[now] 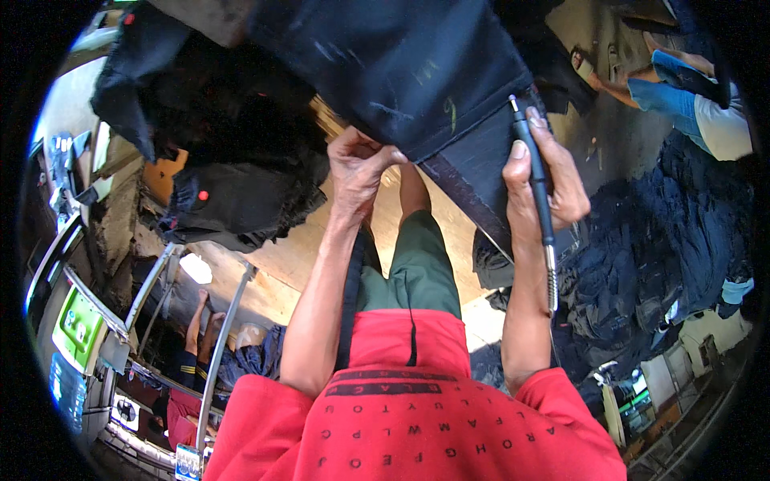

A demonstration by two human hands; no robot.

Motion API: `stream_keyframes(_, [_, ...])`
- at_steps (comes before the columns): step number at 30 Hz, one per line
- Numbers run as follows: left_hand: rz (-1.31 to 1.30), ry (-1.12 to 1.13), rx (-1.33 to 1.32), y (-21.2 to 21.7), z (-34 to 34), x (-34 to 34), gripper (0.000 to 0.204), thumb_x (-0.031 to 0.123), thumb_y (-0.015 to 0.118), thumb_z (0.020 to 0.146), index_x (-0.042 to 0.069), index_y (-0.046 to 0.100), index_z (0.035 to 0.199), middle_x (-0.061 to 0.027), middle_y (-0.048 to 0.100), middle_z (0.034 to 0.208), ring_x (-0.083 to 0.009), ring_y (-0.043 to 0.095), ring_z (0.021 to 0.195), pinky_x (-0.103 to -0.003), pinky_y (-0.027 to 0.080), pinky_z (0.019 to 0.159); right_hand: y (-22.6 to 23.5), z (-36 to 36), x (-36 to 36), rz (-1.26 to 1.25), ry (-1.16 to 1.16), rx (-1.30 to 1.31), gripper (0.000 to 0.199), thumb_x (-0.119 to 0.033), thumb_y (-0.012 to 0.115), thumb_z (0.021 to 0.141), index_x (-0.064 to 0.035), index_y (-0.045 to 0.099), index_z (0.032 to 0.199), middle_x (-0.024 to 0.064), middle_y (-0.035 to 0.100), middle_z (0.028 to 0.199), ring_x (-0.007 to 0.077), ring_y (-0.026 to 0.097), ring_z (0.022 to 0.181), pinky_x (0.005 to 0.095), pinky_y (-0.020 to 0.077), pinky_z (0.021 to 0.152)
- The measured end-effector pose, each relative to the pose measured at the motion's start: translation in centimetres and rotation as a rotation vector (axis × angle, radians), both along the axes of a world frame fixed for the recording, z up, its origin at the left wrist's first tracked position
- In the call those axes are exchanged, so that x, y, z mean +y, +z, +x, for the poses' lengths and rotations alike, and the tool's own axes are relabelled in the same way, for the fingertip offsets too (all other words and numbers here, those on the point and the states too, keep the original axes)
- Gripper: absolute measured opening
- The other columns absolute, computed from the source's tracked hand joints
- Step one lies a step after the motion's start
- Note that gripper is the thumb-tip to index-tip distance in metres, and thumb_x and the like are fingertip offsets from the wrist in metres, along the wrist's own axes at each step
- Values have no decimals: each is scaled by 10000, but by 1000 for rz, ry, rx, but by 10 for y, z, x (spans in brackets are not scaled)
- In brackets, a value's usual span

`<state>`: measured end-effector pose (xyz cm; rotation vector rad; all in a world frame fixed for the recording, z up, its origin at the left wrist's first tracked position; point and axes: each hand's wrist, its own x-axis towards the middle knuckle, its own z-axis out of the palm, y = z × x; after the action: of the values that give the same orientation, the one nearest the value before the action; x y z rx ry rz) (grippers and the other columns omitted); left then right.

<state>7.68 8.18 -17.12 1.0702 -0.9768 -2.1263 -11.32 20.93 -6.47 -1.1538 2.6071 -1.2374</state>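
Heaped dark jeans (658, 240) fill three o'clock; left hand (357, 172) pinches the limp, heavy dark denim hem (473, 172), right hand (553, 180) clasps a slim black pen-shaped rotary tool (536, 180).

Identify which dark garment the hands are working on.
The stretched dark denim piece at top centre; the left hand pinches its edge, unlike the heaped pile at right.
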Motion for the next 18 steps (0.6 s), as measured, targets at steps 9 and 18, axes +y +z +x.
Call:
stream_keyframes(9, [-386,-55,-568,157,21,-55,962,282,907,920,83,330,1663,-219,495,1616,-321,561,1425,-440,521,1132,39,-5,9,-687,-477,-565,375,-314,613,1144,28,671,1289,183,774,1096,275,754,1038,418,605,984])
stream_keyframes(18, [-1213,-658,-1154,143,-119,-224,1060,668,882,750,-90,575,1425,-353,490,1560,-511,419,1488,-593,324,1256,42,-10,-72,-387,-283,-307,424,-103,926,776,-98,730,1153,114,794,1063,273,764,1014,395,574,918])
